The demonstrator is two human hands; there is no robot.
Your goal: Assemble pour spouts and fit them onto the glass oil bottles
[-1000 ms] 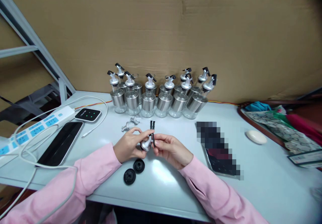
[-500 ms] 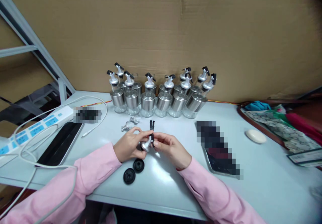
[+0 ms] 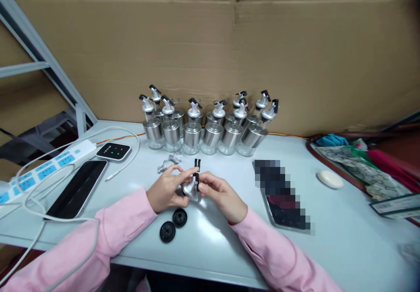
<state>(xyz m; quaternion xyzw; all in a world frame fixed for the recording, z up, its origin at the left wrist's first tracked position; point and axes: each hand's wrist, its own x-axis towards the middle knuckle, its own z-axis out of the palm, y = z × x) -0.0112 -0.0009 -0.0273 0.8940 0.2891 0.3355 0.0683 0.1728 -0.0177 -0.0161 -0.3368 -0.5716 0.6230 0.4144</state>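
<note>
Between the fingers of my left hand (image 3: 169, 189) is a silver pourer spout (image 3: 188, 189), its wide base towards my palm. My right hand (image 3: 223, 196) pinches a black flip lever (image 3: 196, 181) against the spout's narrow end; how firmly the two are joined I cannot tell. Just beyond my fingertips show two slim black levers (image 3: 197, 162), side by side. Two loose silver spouts (image 3: 163, 167) lie behind my left hand. Nearer the front edge, two round black stopper discs (image 3: 167, 231) almost touch each other.
Several glass bottles (image 3: 192, 137) with steel sleeves and pourer tops line the back, before a cardboard wall (image 3: 197, 43). At left are a power strip (image 3: 47, 172), a phone (image 3: 77, 189), a small black device (image 3: 113, 151) and white cables. A second phone (image 3: 285, 215) and white oval object (image 3: 330, 179) lie right.
The camera view has shifted slightly. My left index finger now stretches further over the spout's top, beside the lever; both hands stay around the same parts.
</note>
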